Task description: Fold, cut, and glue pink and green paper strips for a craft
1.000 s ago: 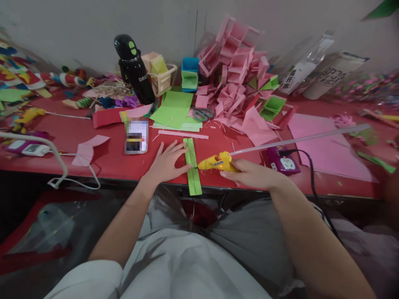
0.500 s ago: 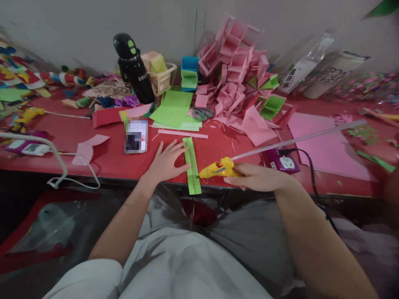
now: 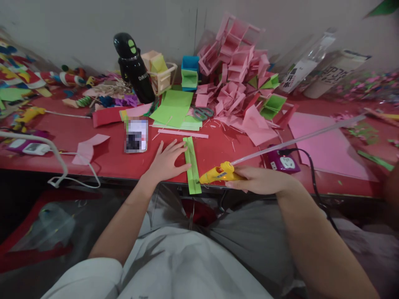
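A creased strip of green paper (image 3: 192,168) lies at the front of the red table, its near end jutting past the edge. My left hand (image 3: 167,162) rests flat beside it with fingers spread, the fingertips touching the strip's left side. In my right hand (image 3: 257,178) is a yellow hot glue gun (image 3: 220,172), gripped by its handle. Its nozzle points left, at the strip's lower right edge. A long clear glue stick (image 3: 296,139) sticks out of the gun's back toward the upper right.
A phone (image 3: 136,136) and a thin pink strip (image 3: 183,133) lie beyond my left hand. Farther back are scissors (image 3: 203,113), green sheets (image 3: 173,108), a black bottle (image 3: 134,68) and a heap of pink paper boxes (image 3: 237,62). A purple power socket (image 3: 283,161) sits right.
The glue gun and my right hand have shifted very slightly right and down along the strip's edge. My left hand and the green strip stay in place.
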`<action>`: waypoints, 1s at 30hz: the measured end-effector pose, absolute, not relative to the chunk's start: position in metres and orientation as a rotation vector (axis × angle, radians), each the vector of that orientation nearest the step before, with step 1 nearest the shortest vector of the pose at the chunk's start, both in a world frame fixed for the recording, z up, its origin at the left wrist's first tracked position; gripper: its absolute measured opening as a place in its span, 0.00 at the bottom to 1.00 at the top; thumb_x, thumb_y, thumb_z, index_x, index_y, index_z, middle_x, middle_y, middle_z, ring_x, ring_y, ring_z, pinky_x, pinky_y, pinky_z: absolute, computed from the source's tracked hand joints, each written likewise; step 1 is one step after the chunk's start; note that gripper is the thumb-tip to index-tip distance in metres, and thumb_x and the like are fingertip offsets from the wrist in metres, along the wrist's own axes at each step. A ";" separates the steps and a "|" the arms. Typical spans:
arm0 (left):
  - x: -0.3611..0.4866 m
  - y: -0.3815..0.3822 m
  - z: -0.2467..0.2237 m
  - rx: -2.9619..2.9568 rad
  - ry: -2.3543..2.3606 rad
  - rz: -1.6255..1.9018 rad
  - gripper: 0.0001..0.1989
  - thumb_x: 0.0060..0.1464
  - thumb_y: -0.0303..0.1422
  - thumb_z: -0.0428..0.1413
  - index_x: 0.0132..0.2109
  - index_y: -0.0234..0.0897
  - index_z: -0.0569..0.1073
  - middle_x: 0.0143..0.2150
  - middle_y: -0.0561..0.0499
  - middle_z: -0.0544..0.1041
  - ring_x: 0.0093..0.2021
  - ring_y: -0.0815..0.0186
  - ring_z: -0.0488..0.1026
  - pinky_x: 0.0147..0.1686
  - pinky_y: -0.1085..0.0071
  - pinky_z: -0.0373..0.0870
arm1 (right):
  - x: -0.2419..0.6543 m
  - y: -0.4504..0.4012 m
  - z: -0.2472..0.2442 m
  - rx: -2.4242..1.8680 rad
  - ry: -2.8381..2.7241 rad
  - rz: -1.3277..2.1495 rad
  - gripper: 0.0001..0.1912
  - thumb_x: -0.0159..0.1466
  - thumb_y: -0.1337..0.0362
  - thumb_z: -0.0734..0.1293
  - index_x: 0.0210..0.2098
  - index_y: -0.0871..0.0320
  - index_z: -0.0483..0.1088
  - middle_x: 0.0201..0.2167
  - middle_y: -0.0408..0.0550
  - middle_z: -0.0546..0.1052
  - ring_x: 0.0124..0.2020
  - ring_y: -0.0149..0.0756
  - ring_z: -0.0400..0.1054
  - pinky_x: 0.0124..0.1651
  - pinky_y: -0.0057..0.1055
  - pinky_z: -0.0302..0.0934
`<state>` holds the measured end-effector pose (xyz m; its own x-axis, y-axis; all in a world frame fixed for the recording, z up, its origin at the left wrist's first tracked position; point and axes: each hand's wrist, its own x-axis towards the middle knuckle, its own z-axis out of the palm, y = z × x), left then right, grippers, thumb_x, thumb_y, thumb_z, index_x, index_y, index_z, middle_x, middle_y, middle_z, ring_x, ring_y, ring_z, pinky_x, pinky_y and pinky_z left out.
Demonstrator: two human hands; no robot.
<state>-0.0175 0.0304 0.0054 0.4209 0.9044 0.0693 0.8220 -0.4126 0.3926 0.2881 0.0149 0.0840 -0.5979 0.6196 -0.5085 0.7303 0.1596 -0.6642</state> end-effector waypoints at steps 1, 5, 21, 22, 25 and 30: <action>-0.018 0.030 0.006 2.380 1.496 0.392 0.32 0.61 0.55 0.50 0.66 0.47 0.66 0.73 0.51 0.59 0.75 0.52 0.49 0.72 0.41 0.31 | 0.289 0.015 0.084 1.344 2.283 -1.438 0.30 0.62 0.40 0.64 0.44 0.61 0.76 0.34 0.49 0.77 0.33 0.40 0.69 0.39 0.34 0.64; -0.017 0.030 0.006 2.380 1.498 0.389 0.32 0.61 0.55 0.50 0.66 0.46 0.66 0.73 0.51 0.59 0.75 0.52 0.49 0.72 0.41 0.31 | 0.290 0.014 0.083 1.315 2.228 -1.458 0.29 0.62 0.39 0.65 0.41 0.61 0.77 0.31 0.48 0.75 0.31 0.39 0.68 0.34 0.33 0.64; -0.017 0.028 0.006 2.386 1.524 0.412 0.32 0.61 0.55 0.51 0.66 0.47 0.66 0.73 0.50 0.60 0.75 0.52 0.50 0.72 0.41 0.32 | 0.316 0.030 0.081 1.880 2.444 -1.519 0.33 0.58 0.44 0.71 0.57 0.55 0.73 0.54 0.52 0.79 0.53 0.53 0.72 0.58 0.47 0.66; -0.016 0.028 0.006 2.391 1.527 0.418 0.31 0.61 0.55 0.51 0.66 0.47 0.67 0.73 0.50 0.61 0.75 0.52 0.51 0.72 0.41 0.32 | 0.316 0.035 0.076 2.051 2.499 -1.425 0.32 0.58 0.45 0.71 0.57 0.55 0.73 0.54 0.53 0.78 0.53 0.54 0.72 0.58 0.49 0.65; -0.016 0.027 0.005 2.406 1.533 0.430 0.31 0.61 0.54 0.51 0.66 0.47 0.67 0.72 0.50 0.62 0.74 0.52 0.51 0.72 0.42 0.32 | 0.315 0.050 0.060 2.400 2.543 -1.076 0.28 0.58 0.51 0.70 0.54 0.58 0.74 0.49 0.56 0.80 0.49 0.55 0.73 0.54 0.51 0.66; -0.015 0.027 0.005 2.428 1.532 0.430 0.31 0.61 0.54 0.50 0.66 0.46 0.67 0.72 0.49 0.62 0.74 0.51 0.52 0.72 0.42 0.30 | 0.310 0.065 0.035 2.547 2.477 -0.766 0.22 0.57 0.56 0.68 0.46 0.63 0.75 0.40 0.57 0.79 0.41 0.52 0.74 0.45 0.46 0.66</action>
<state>-0.0154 0.0267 0.0051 0.4078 0.9053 0.1192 0.8352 -0.4226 0.3519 0.3104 0.0653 0.0349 0.0427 0.9981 0.0448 0.7985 -0.0072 -0.6020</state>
